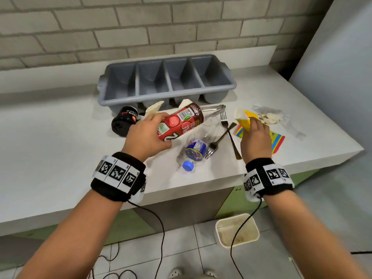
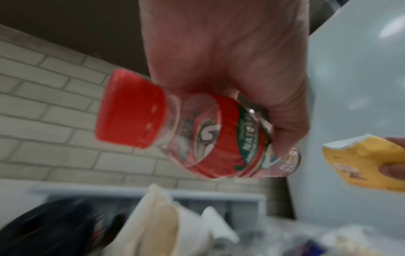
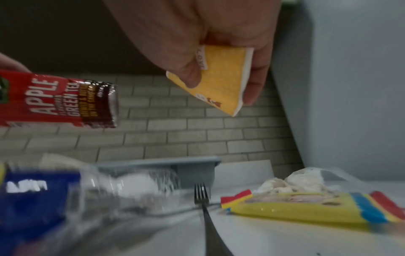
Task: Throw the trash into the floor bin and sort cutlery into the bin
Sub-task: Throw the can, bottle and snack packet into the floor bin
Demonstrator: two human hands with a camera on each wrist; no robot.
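Both my forearms reach forward, each wrist in a black band with white coded tags and a thin cable trailing down. My left hand (image 1: 148, 135) at 11 o'clock, back up, fingers and thumb curled round a red-labelled bottle (image 1: 181, 121), held lifted and tilted. My right hand (image 1: 254, 137) at 1 o'clock, back up, thumb and fingers pinching a yellow paper cup (image 1: 244, 119), raised.

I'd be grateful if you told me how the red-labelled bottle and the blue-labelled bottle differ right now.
The red-labelled bottle is gripped in the left hand above the counter; the blue-labelled bottle lies untouched on it. The red-labelled bottle has a red cap, the blue-labelled bottle a blue one. The red label wraps most of its bottle; the blue one is a narrower band. Both are clear plastic, capped, on their sides.
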